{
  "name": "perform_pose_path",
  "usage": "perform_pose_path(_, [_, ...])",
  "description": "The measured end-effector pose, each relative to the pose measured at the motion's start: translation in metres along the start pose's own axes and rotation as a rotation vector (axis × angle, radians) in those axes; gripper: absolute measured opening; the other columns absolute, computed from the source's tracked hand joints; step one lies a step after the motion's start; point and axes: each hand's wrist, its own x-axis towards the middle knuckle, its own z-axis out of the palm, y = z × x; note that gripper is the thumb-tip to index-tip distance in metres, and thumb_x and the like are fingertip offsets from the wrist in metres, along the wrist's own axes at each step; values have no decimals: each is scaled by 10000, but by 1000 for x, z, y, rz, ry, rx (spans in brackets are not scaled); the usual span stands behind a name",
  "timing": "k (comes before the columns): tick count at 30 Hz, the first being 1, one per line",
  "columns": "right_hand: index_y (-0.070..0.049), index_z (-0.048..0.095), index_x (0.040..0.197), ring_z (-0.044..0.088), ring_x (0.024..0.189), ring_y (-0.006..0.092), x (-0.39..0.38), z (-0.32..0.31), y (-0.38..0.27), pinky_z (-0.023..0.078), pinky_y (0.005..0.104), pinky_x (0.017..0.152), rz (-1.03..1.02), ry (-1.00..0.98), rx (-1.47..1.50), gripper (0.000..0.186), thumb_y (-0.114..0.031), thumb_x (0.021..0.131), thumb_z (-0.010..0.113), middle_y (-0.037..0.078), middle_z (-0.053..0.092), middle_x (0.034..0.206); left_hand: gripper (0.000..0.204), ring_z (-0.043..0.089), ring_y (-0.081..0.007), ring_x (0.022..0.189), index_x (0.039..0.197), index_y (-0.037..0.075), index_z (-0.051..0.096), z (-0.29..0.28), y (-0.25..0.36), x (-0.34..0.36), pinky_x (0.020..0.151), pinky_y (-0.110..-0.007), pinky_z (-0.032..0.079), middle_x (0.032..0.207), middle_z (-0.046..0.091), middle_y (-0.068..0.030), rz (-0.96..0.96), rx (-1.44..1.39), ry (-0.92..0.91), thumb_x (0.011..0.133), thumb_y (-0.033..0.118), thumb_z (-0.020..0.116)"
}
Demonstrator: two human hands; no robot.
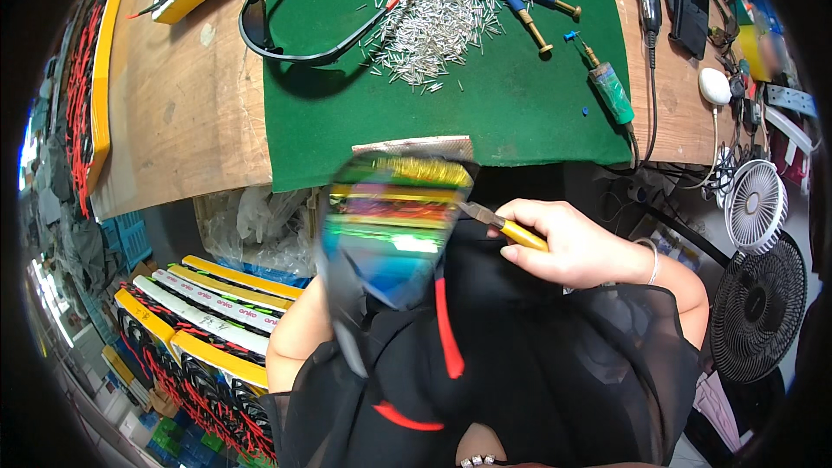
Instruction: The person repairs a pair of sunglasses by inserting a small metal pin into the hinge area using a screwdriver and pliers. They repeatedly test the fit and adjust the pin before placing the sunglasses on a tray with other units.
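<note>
A pair of sports sunglasses [390,225] with mirrored rainbow lenses and red temple tips is held up in front of my body, blurred by motion. My left forearm [299,334] runs up behind the lenses; they hide that hand's fingers, but it appears to be what supports the sunglasses. In my right hand [568,243] is a pair of pliers with yellow handles [523,236], gripped with the jaws [479,213] pointing left at the lens edge. Whether the jaws touch the sunglasses, I cannot tell. Black clothing lies behind both.
On the green mat [347,113] lie a heap of small metal pins [442,22], another pair of sunglasses [303,59], two blue-handled tools [529,22] and a green-handled tool [612,94]. Boxes of sunglasses [208,321] stand lower left. Fans [756,199] stand at right.
</note>
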Motion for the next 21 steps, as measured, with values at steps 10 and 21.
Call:
perform_pose_path(10, [-13, 503, 980, 519, 717, 257, -2, 7, 9, 443, 333, 637, -307, 289, -621, 329, -129, 698, 627, 114, 495, 783, 156, 544, -87, 667, 969, -14, 543, 13, 24, 13, 613, -225, 459, 777, 571, -28, -123, 219, -8, 837, 70, 559])
perform_pose_path(21, [3, 512, 1001, 556, 754, 230, -2, -5, -3, 442, 317, 687, 115, -77, 49, 318, -224, 786, 568, 147, 564, 844, 238, 563, -109, 794, 992, 8, 535, 4, 8, 5, 728, -249, 470, 884, 594, -60, 84, -2, -87, 776, 83, 602])
